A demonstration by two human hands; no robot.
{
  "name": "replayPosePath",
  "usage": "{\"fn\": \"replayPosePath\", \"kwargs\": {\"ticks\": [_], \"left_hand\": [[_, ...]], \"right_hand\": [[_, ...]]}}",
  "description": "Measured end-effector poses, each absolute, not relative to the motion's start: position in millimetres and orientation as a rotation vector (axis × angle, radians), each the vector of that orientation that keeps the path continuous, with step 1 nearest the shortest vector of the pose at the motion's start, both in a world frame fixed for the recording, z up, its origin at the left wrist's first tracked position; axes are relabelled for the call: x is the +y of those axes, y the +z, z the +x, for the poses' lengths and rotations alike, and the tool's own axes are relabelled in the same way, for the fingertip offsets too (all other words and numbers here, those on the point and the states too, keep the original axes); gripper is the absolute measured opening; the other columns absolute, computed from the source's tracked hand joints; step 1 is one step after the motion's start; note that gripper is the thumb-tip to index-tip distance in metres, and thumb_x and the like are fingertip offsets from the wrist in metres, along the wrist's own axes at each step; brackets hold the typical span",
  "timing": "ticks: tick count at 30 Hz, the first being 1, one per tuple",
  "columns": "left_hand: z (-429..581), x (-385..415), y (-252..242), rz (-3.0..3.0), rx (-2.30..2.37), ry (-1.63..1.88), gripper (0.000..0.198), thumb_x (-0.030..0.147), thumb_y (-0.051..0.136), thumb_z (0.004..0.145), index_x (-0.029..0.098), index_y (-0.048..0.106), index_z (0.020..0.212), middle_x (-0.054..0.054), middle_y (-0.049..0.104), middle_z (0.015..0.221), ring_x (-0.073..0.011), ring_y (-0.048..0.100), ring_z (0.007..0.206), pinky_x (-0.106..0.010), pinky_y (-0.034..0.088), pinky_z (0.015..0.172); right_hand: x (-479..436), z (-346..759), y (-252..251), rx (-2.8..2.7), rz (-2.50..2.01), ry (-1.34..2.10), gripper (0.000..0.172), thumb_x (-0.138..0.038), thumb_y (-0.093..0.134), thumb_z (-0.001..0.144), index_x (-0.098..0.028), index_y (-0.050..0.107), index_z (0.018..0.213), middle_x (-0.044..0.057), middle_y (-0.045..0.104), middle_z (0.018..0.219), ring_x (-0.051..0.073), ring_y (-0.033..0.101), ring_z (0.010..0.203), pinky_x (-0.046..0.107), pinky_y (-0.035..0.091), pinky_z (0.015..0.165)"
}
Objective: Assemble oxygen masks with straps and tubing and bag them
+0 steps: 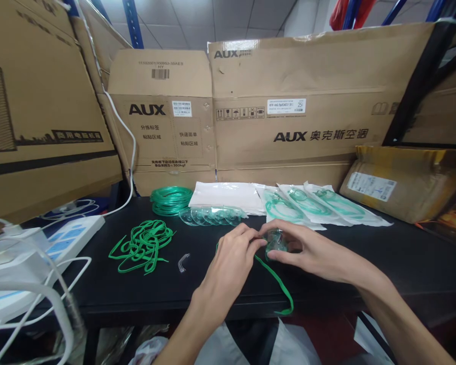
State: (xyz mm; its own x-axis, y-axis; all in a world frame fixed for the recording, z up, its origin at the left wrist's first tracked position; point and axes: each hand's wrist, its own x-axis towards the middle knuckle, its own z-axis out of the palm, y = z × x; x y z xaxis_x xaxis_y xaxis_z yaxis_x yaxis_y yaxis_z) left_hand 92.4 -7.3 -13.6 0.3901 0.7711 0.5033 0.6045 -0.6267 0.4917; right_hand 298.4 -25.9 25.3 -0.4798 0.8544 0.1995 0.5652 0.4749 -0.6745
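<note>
My right hand [304, 246] is curled around a small clear, green-tinted plastic mask [276, 242], partly hidden by the fingers. My left hand [237, 253] is pinched on a flat green elastic strap [277, 281] at the mask's left edge. One end of that strap trails down to the table's front edge. To the left lie a loose pile of the same green straps [144, 246] and a few thin silvery strips [183, 262]. Behind my hands, several clear plastic masks [213, 216] overlap in a row.
At the back sit a coil of green tubing [170, 200], a stack of white pouches [226, 196] and several filled pouches [289, 208]. A white power strip [72, 238] with cables occupies the left. Cardboard boxes [289, 116] wall the black table [137, 294]; a taped carton [403, 182] stands right.
</note>
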Motion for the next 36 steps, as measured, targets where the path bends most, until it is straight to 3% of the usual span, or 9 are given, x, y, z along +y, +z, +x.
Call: {"fn": "replayPosePath", "kwargs": {"ticks": [4,8,14,17,19,21,23,29,36], "left_hand": [[89,-5,-11,2.452,1.222,1.035,0.017,0.023,0.053,0.103,0.022,0.067,0.093,0.001,0.065,0.098,-0.0166,0.063,0.091,-0.029,0.044,0.081],[69,2,-2,2.482,1.256,1.094,0.018,0.022,0.053,0.102,0.022,0.067,0.091,0.002,0.065,0.096,-0.016,0.063,0.088,-0.029,0.042,0.082],[33,8,15,2.222,1.356,1.262,0.019,0.038,0.06,0.098,0.023,0.069,0.089,0.002,0.068,0.084,-0.0173,0.065,0.076,-0.029,0.045,0.073],[37,4,21,1.988,1.196,1.328,0.025,0.047,0.063,0.095,0.023,0.069,0.096,0.001,0.072,0.085,-0.0181,0.07,0.08,-0.028,0.051,0.076],[44,0,22,1.892,1.047,1.35,0.026,0.048,0.065,0.094,0.022,0.069,0.099,0.0,0.074,0.09,-0.0183,0.072,0.086,-0.027,0.054,0.082],[51,-4,23,1.816,0.922,1.369,0.025,0.045,0.066,0.094,0.021,0.069,0.1,-0.001,0.074,0.092,-0.0175,0.072,0.09,-0.026,0.055,0.085],[55,-8,25,1.738,0.823,1.399,0.022,0.041,0.068,0.093,0.02,0.07,0.1,0.0,0.074,0.093,-0.0157,0.072,0.09,-0.023,0.056,0.084],[54,-14,33,1.53,0.673,1.478,0.018,0.035,0.07,0.093,0.017,0.07,0.096,-0.001,0.072,0.094,-0.0144,0.072,0.093,-0.023,0.057,0.09],[33,-10,46,1.283,0.67,1.777,0.02,0.036,0.075,0.088,0.018,0.071,0.095,0.0,0.068,0.095,-0.0095,0.068,0.082,-0.017,0.055,0.079]], "right_hand": [[-28,302,27,-2.233,-1.221,0.704,0.035,-0.048,0.063,0.094,-0.035,0.058,0.125,-0.003,0.062,0.098,0.014,0.05,0.072,0.027,0.042,0.065],[-23,334,30,-2.165,-1.324,0.669,0.044,-0.055,0.062,0.092,-0.034,0.055,0.13,0.0,0.065,0.098,0.017,0.057,0.074,0.03,0.047,0.067],[-19,378,41,-1.831,-1.615,0.21,0.059,-0.055,0.069,0.085,-0.031,0.055,0.136,0.005,0.07,0.101,0.024,0.064,0.077,0.038,0.051,0.069],[-29,348,46,-1.922,-1.394,0.589,0.048,-0.053,0.068,0.087,-0.029,0.063,0.128,0.005,0.072,0.102,0.024,0.068,0.083,0.038,0.055,0.077],[-36,317,44,-2.0,-1.164,0.896,0.034,-0.05,0.069,0.088,-0.027,0.071,0.113,0.006,0.067,0.122,0.024,0.068,0.095,0.036,0.057,0.083],[-38,290,38,-2.03,-1.009,1.093,0.029,-0.045,0.074,0.085,-0.025,0.075,0.106,0.007,0.057,0.141,0.027,0.061,0.118,0.034,0.054,0.095],[-37,271,30,-2.003,-0.915,1.254,0.029,-0.041,0.078,0.082,-0.023,0.077,0.104,0.007,0.057,0.14,0.027,0.055,0.128,0.031,0.052,0.097],[-35,255,20,-1.857,-0.925,1.502,0.037,-0.041,0.079,0.081,-0.016,0.077,0.108,0.007,0.074,0.095,0.017,0.066,0.08,0.029,0.055,0.081],[-33,282,34,-1.871,-1.007,1.353,0.04,-0.046,0.078,0.081,-0.017,0.077,0.108,0.009,0.076,0.1,0.02,0.07,0.084,0.034,0.056,0.081]]}}
